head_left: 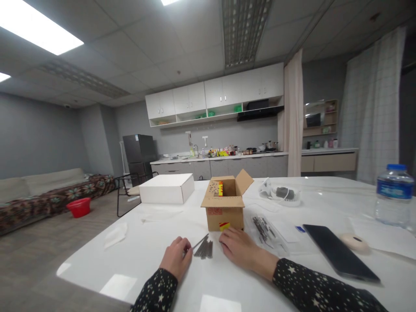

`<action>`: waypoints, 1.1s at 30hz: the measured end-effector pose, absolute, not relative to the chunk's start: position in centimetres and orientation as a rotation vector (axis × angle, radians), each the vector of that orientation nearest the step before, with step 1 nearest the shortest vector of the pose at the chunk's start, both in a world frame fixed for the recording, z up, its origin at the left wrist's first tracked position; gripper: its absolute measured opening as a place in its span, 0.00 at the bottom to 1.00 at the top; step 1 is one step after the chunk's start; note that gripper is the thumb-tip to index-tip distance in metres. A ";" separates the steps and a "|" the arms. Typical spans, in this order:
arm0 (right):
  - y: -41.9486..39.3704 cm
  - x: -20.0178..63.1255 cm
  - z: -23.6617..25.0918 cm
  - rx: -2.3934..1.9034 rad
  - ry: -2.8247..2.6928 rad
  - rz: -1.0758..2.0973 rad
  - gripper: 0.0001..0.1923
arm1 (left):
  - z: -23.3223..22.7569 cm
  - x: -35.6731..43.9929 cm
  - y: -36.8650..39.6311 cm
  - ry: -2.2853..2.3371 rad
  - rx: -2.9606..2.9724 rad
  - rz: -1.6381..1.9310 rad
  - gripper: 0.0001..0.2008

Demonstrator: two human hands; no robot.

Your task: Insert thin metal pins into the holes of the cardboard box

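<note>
My left hand (175, 258) pinches one thin grey metal rod from a small pile of rods (203, 249) lying on the white table (152, 255). My right hand (238, 248) rests flat on the table, fingers slightly spread, right of the pile and just in front of a small open cardboard box (224, 207). It holds nothing. A clear plastic bag with more dark rods (264, 229) lies to the right of that hand.
A white closed box (167, 188) stands at the back left. A black tablet (338, 255), a tape roll (355, 242) and a water bottle (393, 195) sit to the right. Another clear bag (281, 193) lies behind. A kitchen counter and a sofa fill the background.
</note>
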State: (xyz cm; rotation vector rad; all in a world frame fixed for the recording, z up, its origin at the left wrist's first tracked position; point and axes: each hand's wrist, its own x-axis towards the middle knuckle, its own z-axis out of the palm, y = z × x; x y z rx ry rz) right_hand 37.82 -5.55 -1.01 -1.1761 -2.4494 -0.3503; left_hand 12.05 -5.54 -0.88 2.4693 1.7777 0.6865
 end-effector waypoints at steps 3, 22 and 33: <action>-5.3 38.4 -1.2 -1.191 -2.428 -0.333 0.07 | -1.0 12.7 -5.4 1.823 2.498 0.658 0.11; -4.6 41.7 -2.4 -1.203 -2.406 -0.380 0.08 | -1.9 15.8 -4.5 1.930 2.529 0.502 0.15; -5.6 41.5 -2.0 -1.207 -2.430 -0.427 0.08 | -2.3 15.9 -4.8 2.074 2.461 0.447 0.15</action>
